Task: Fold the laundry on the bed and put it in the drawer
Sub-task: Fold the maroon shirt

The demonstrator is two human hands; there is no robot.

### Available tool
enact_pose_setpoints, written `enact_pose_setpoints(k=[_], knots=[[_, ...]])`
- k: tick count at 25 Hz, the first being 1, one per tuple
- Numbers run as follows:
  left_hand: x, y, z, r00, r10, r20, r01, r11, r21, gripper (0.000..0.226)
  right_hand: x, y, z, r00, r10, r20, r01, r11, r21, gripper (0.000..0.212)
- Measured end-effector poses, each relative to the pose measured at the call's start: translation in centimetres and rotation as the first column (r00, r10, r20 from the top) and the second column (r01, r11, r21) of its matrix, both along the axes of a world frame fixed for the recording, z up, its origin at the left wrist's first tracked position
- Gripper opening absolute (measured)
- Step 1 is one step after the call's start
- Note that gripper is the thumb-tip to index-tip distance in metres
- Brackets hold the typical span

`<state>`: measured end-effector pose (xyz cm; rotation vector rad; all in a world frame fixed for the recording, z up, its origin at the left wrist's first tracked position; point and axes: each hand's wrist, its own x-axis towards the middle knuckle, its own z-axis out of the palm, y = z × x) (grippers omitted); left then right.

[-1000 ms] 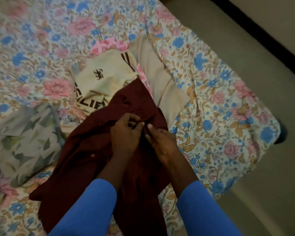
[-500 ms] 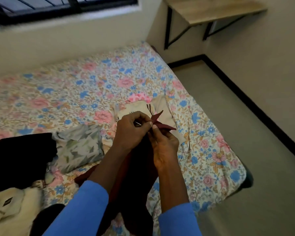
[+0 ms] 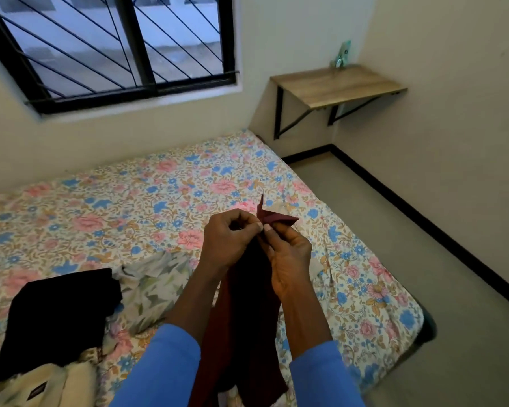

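Above the near edge of the bed (image 3: 159,195), raised in front of the person: maroon garment (image 3: 247,318), hanging long and dark between the two forearms, lower end cut off by the bottom of the view. Left hand (image 3: 229,239) has its fingers curled, thumb and forefinger pinching the fabric's top edge. Right hand (image 3: 288,254) sits tight beside it, thumb tip next to the left thumb tip, fingers curled round the cloth from the other side. Both hands are clamped on the same spot near the top, where a pointed maroon flap (collar or corner, cannot tell) sticks up and out to the right past the fingertips. Blue sleeves (image 3: 165,368) cover both forearms. The bed has a floral sheet with pink and blue flowers. On it, left of the arms: a crumpled leaf-print cloth (image 3: 156,283), touching a black garment (image 3: 62,312) further left. A cream garment (image 3: 41,386) with a small dark label lies at the bottom left, touching the black one's near edge. The window (image 3: 115,48), with a black frame and slanted bars, is in the far wall above the bed. A wooden wall shelf (image 3: 338,83) on black brackets is in the right corner, with a small greenish object (image 3: 343,55) upright at its back. Grey floor (image 3: 423,259) lies right of the bed, with black skirting along the foot of the wall.
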<state>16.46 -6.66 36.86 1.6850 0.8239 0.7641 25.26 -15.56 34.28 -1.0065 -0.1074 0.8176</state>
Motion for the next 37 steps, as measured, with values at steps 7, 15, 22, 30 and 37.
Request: enact_pose_setpoints(k=[7, 15, 22, 30, 37], knots=[[-9.6, -0.4, 0.4, 0.941, 0.303, -0.15, -0.244, 0.915, 0.321, 0.006, -9.6, 0.8, 2.1, 0.982, -0.029, 0.185, 0.07, 0.974, -0.215, 0.006], [-11.7, -2.4, -1.3, 0.989, 0.099, 0.112, -0.068, 0.966, -0.251, 0.01, -12.5, -1.1, 1.3, 0.989, -0.113, 0.095, 0.133, 0.96, -0.246, 0.017], [-11.0, -3.4, -0.9, 0.995, 0.091, -0.027, -0.087, 0.986, 0.14, 0.012, -11.9, -1.9, 0.9, 0.987, -0.09, 0.132, 0.117, 0.97, -0.211, 0.016], [-8.7, -2.5, -2.6, 0.993, -0.026, 0.114, 0.049, 0.979, -0.197, 0.011, -9.6, -1.3, 0.0, 0.997, -0.064, 0.054, 0.072, 0.983, -0.169, 0.015], [-6.7, -3.0, -2.6, 0.982, 0.102, 0.16, -0.068, 0.976, -0.206, 0.013, -7.1, -2.0, 0.1, 0.997, -0.016, 0.082, 0.028, 0.989, -0.145, 0.016]])
